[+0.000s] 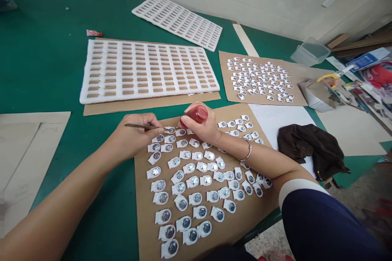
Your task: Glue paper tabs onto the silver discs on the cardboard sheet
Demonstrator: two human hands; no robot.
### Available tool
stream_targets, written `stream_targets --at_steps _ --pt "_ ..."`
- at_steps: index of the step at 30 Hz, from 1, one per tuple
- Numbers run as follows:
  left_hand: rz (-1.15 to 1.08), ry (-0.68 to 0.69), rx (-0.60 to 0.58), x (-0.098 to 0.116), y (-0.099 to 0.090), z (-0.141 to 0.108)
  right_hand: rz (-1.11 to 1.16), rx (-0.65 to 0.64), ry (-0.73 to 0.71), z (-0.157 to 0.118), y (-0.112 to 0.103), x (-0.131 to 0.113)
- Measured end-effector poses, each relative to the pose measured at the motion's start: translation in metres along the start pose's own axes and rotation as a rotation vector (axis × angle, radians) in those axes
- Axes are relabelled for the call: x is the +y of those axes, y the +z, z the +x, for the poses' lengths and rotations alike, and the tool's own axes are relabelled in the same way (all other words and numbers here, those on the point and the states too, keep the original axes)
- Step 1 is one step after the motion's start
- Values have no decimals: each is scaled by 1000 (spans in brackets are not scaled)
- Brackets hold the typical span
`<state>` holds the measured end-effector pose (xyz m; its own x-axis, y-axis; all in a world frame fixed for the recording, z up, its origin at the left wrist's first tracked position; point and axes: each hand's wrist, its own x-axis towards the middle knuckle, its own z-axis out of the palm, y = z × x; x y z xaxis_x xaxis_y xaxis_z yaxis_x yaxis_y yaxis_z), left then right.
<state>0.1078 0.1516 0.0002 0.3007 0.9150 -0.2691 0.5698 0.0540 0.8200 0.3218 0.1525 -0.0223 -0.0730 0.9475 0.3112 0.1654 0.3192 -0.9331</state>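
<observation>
My left hand point(137, 133) is closed round thin metal tweezers point(134, 125), whose tip points right at a small round metal piece on a white tab point(170, 129). Wrapped round a red squeeze bottle point(197, 114) is my right hand point(203, 126); the bottle tilts down toward the same row, and its nozzle is mostly hidden. Both hands are over the far part of a brown cardboard sheet point(143, 212). Several similar round pieces on white tabs point(197, 198) lie in loose rows across this sheet.
A white slotted foam tray point(119, 71) lies on cardboard beyond my hands, with another slotted tray point(180, 22) behind. At the right are a second cardboard sheet of pieces point(226, 73), a dark brown cloth point(309, 147), white paper point(266, 118) and a clear container point(310, 52).
</observation>
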Motion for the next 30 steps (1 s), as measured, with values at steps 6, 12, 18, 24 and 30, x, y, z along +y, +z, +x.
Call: stream_targets --at_steps 6,12,18,24,30 --pt "-1 -28 35 11 -1 -5 353 60 370 22 -6 4" --pt "30 91 176 19 14 -21 583 103 584 39 -11 12" --pt "121 277 263 7 43 -29 621 4 585 44 -16 2" --pt "158 357 302 -2 51 -30 485 -30 464 40 -17 -6" --pt "178 420 294 -5 54 -29 380 -55 336 33 -13 -18"
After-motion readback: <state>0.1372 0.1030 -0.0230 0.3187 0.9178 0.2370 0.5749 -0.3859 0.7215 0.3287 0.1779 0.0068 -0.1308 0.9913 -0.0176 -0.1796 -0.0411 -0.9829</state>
